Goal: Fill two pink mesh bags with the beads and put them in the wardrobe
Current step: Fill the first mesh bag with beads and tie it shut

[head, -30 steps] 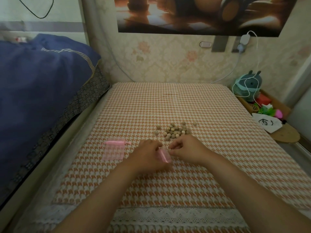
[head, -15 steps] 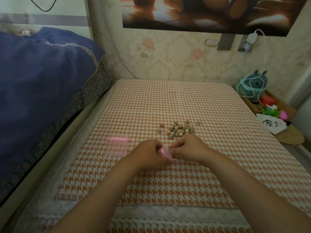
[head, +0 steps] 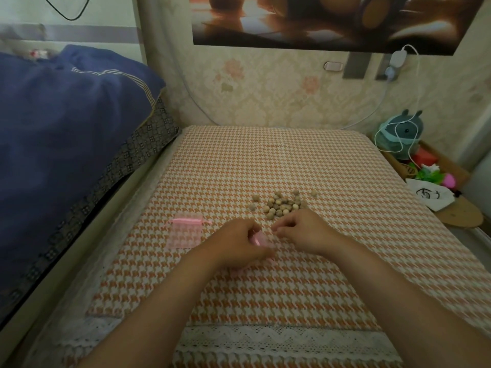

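A pile of small tan wooden beads (head: pixel 281 204) lies on the orange houndstooth tablecloth (head: pixel 265 160). My left hand (head: pixel 239 244) grips a small pink mesh bag (head: pixel 259 239) by its mouth, just in front of the pile. A short gap to the right, my right hand (head: pixel 303 231) rests on the cloth below the beads with its fingertips pinched together; whether a bead sits between them is hidden. A second pink mesh bag (head: pixel 186 232) lies flat to the left of my left hand, its drawstring at the far end.
A bed with a dark blue quilt (head: pixel 66 142) runs along the table's left side. At the right stands a low shelf with a teal plush toy (head: pixel 401 134), a white cable, colourful items and a white pouch (head: pixel 430 195). The floral wall is behind.
My right hand has come off the pink bag and moved slightly right, toward the beads. The left hand keeps hold of the bag. The camera has shifted a little.
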### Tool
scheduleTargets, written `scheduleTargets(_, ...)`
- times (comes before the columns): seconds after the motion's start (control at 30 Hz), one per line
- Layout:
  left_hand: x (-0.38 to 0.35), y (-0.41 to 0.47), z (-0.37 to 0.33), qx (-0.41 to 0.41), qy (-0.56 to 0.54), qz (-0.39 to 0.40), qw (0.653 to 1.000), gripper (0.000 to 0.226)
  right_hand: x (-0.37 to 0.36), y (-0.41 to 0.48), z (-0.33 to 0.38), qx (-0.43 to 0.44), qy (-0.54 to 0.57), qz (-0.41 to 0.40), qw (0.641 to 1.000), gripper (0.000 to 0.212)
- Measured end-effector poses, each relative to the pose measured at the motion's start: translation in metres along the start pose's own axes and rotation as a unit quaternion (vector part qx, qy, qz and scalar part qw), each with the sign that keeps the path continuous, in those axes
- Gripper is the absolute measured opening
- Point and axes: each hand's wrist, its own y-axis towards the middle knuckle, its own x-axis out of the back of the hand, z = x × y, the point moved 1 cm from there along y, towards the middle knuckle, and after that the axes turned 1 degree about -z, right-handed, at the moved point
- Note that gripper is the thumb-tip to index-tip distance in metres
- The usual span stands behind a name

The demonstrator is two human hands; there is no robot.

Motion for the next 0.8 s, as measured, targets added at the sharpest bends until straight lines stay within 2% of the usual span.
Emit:
scheduleTargets(0.1, -0.001, 0.010, -0.010, -0.021, 0.006, -0.052, 0.998, 0.055, 0.012, 0.004, -0.012, -0.003, -0.045, -0.081, 0.996, 0.013)
scheduleTargets(0.27, -0.015, 0.039, -0.027, -0.023, 0.008, -0.097, 0.995, 0.029, 0.025, 0.008, -0.027, -0.036, -0.102, -0.166, 0.980, 0.017)
scheduleTargets(0.43, -0.033, 0.058, -0.041, -0.026, 0.058, -0.097, 0.993, 0.030, 0.024, 0.015, -0.032, -0.034, -0.165, -0.156, 0.973, 0.016)
scheduleTargets(0.5, -0.038, 0.064, -0.045, -0.028, 0.062, -0.099, 0.993, 0.022, 0.023, 0.019, -0.035, -0.046, -0.176, -0.143, 0.973, 0.019)
scheduleTargets(0.6, -0.044, 0.069, -0.048, -0.029, 0.063, -0.101, 0.992, 0.009, 0.022, 0.023, -0.041, -0.054, -0.131, -0.137, 0.980, 0.018)
scheduleTargets(0.8, -0.048, 0.072, -0.045, -0.015, 0.057, -0.095, 0.994, 0.020, 0.015, 0.025, -0.042, -0.046, -0.064, -0.117, 0.990, 0.025)
